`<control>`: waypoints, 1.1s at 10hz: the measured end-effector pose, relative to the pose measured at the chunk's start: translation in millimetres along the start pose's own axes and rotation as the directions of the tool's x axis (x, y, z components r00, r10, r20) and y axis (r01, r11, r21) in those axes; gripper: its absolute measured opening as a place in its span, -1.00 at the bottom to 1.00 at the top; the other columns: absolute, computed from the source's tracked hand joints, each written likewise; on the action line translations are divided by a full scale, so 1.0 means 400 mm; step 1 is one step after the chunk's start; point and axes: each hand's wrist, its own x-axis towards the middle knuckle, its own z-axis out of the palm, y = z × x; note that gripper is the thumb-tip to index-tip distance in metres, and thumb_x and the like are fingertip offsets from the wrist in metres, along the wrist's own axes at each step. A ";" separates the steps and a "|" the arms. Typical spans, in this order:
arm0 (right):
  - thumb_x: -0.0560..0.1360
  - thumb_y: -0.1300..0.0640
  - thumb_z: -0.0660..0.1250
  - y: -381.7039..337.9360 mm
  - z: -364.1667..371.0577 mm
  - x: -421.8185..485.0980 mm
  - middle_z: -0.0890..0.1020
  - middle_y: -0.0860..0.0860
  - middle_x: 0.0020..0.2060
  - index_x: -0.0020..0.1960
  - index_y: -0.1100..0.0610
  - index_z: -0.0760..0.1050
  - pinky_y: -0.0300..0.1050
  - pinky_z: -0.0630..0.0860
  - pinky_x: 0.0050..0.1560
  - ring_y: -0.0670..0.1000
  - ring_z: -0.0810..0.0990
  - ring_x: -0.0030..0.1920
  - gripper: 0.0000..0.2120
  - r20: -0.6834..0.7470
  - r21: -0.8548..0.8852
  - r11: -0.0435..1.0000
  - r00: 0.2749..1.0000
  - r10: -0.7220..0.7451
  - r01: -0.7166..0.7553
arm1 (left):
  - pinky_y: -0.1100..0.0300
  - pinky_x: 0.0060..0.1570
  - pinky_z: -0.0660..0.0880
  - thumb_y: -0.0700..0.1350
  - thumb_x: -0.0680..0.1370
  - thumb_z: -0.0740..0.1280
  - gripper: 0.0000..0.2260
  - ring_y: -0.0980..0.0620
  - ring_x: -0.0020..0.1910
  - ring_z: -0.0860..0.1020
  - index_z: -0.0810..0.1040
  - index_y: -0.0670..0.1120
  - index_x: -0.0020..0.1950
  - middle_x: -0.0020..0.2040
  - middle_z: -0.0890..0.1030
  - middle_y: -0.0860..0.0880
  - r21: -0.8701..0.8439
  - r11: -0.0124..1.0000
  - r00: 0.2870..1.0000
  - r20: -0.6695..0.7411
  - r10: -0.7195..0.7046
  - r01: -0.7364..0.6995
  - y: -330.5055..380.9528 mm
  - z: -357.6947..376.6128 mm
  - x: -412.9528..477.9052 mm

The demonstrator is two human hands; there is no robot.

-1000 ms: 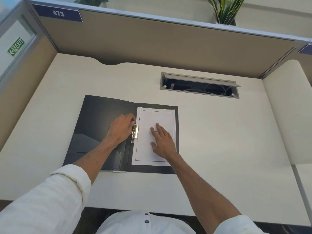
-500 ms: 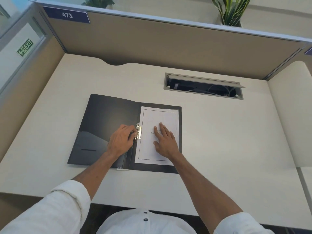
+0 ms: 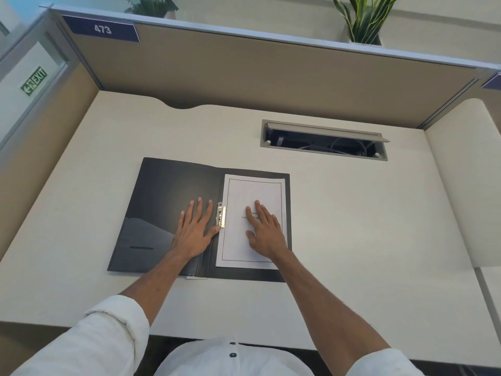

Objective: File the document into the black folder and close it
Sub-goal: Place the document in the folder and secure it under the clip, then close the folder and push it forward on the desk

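Observation:
The black folder [image 3: 168, 196] lies open flat on the desk. A white printed document [image 3: 254, 191] rests on its right half, its left edge under the metal clip [image 3: 221, 214] by the spine. My left hand [image 3: 196, 230] lies flat with fingers spread on the folder's left half, its thumb touching the clip's lower end. My right hand [image 3: 264, 229] presses flat on the middle of the document, holding nothing.
A grey cable hatch [image 3: 324, 139] stands open in the desk behind the folder, to the right. Beige partition walls [image 3: 244, 74] enclose the desk at the back and both sides. A potted plant [image 3: 363, 20] stands behind the partition.
My left hand has uncurled from the clip and now lies flat and spread beside it. My right hand stays pressed on the document. The camera view has shifted slightly.

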 end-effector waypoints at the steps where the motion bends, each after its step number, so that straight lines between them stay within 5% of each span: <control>1: 0.81 -0.05 0.11 0.004 0.002 0.001 -0.26 0.01 0.79 0.82 -0.05 -0.14 0.16 -0.07 0.82 0.07 -0.21 0.82 -0.32 -0.005 0.010 1.000 1.000 -0.001 0.002 | -0.21 0.79 -0.23 0.28 0.78 0.02 -0.24 -0.18 0.80 -0.31 -0.30 -0.03 0.80 0.79 -0.34 -0.13 0.045 0.999 1.000 0.011 -0.021 0.020 0.008 0.003 0.003; 8: 0.81 -0.05 0.09 0.007 0.002 -0.006 -0.28 -0.01 0.79 0.82 -0.06 -0.18 0.17 -0.10 0.82 0.05 -0.24 0.82 -0.32 -0.002 0.026 1.000 1.000 -0.012 0.012 | -0.19 0.81 -0.19 0.23 0.81 -0.01 -0.30 -0.16 0.80 -0.30 -0.27 -0.03 0.80 0.79 -0.34 -0.12 0.053 0.998 1.000 -0.004 0.022 -0.021 -0.006 0.000 -0.011; 11: 0.77 0.06 0.20 -0.106 0.015 0.017 -0.10 -0.01 0.81 0.81 0.00 -0.06 0.23 -0.16 0.81 0.07 -0.13 0.83 -0.29 -0.128 0.083 0.996 0.990 0.055 -0.045 | -0.19 0.81 -0.13 0.15 0.83 -0.04 -0.38 -0.14 0.82 -0.22 -0.16 -0.02 0.82 0.80 -0.30 -0.12 0.075 0.996 0.995 -0.092 -0.037 0.044 -0.138 -0.053 -0.050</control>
